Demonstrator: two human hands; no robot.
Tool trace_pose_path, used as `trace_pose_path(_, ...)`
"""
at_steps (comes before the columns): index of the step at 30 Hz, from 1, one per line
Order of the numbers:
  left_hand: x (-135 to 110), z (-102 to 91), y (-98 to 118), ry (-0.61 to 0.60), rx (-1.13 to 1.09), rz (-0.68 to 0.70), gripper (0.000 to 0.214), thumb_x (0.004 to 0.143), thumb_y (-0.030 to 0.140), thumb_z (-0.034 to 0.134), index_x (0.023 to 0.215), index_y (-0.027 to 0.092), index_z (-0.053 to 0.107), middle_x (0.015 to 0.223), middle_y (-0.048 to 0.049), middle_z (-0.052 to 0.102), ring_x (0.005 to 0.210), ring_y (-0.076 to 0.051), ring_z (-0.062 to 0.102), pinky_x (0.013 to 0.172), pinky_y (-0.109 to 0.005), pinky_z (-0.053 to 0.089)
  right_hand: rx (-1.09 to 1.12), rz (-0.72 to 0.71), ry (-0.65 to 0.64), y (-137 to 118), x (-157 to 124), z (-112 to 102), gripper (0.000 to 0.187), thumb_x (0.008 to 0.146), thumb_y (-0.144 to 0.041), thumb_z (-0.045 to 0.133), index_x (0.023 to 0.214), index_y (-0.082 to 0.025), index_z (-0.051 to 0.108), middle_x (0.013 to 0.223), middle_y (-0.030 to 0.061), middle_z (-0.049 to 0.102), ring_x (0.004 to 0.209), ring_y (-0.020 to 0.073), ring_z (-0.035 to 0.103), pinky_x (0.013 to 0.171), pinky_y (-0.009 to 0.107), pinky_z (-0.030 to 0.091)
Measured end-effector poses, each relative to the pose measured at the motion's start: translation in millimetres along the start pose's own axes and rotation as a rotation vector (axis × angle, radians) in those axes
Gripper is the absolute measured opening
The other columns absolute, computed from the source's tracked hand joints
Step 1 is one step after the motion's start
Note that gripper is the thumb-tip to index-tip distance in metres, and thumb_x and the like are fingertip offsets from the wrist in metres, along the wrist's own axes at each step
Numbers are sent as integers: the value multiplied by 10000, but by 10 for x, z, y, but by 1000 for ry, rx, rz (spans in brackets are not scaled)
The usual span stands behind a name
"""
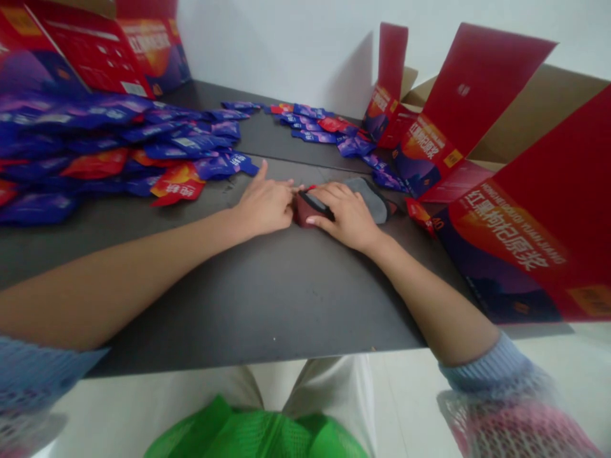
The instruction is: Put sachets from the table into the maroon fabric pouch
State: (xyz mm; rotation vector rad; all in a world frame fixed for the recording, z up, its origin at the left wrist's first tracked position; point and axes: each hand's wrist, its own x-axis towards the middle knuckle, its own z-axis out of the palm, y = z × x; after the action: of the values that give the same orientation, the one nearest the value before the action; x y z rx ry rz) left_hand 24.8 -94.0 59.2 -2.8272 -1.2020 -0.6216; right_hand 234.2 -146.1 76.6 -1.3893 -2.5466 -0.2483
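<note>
A dark red and grey object (pixel 308 208) with a black rim lies on the table in the middle of the head view; its exact kind cannot be made out. My right hand (pixel 346 213) is wrapped over it from above, thumb along the near side. To its right a grey, soft-looking part (pixel 370 198) shows beyond my fingers. My left hand (pixel 267 202) is at the left end of this object, one finger sticking up and the others curled against the end. Between the two hands a small bit of red shows, partly hidden by fingers.
Purple and red sachets (pixel 181 137) are heaped at the left, and more sachets (pixel 310 124) lie along the back wall. Open red cartons (pixel 515 235) stand at the right, with further red cartons (pixel 143 51) at the back left. The dark table's (pixel 267 299) front edge is near my lap.
</note>
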Motion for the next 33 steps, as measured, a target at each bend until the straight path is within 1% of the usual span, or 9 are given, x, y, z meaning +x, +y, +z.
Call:
trace_pose_path(3,-42,-20,121,-14,73,31,424,915,259,425,1153,220,774,1196,-70,765,1176,-328,680,1245,-645,114,-54,149,18,198,38,14,682,1002,-672,301,1474,-219,493,1455,168,559,1307,372,467,949,498,427)
trace_pose_path(7,-273,16,556,61,44,54,439,909,220,412,1172,115,747,1246,-147,734,1159,-329,684,1198,-594,282,-105,344,79,391,36,93,678,1016,-642,261,1443,-177,509,1411,197,582,1290,398,472,983,562,410)
trace_pose_path(11,-431,17,827,180,-9,150,333,911,260,455,852,206,779,912,-62,785,930,-265,733,1207,-560,293,-87,441,165,484,22,127,615,1026,-606,284,1366,-179,569,1328,190,633,1236,381,529,972,546,442)
trace_pose_path(14,-319,-4,621,300,-62,180,290,889,274,493,840,219,773,895,-55,774,994,-279,715,1189,-584,300,-60,435,269,506,12,64,588,1039,-580,268,1356,-191,574,1259,170,664,1192,340,578,964,490,473)
trace_pose_path(16,-190,-14,354,280,-94,201,335,866,297,530,1104,235,758,1130,-64,762,1234,-333,613,1153,-608,324,-56,395,363,490,-10,-27,598,1047,-574,234,1375,-193,558,1246,160,665,1186,321,592,971,474,481)
trace_pose_path(19,-48,-1,4,23,-117,288,616,899,344,517,1509,257,498,1507,-82,561,1428,-344,423,1144,-560,323,-64,337,497,410,-68,-194,635,1054,-571,171,1405,-181,531,1278,157,639,1208,309,588,990,493,481)
trace_pose_path(22,-16,34,-106,-168,-106,335,660,968,440,456,1603,307,334,1601,-91,440,1420,-346,391,1122,-523,315,-51,290,554,295,-119,-303,632,1050,-583,184,1419,-198,523,1304,151,622,1227,307,576,1004,502,479)
trace_pose_path(26,-45,51,16,-53,-28,192,582,949,543,500,1473,292,546,1389,-145,580,1228,-390,477,1018,-572,316,-37,230,433,163,-131,-265,571,1032,-591,320,1390,-214,557,1298,146,638,1217,324,571,1001,484,469)
trace_pose_path(33,-27,13,71,78,10,101,368,833,504,631,1023,220,768,1072,-120,673,1093,-366,514,1007,-613,272,-112,61,-52,-9,-126,-221,434,1005,-512,494,1311,-225,607,1316,151,633,1199,336,539,889,434,440)
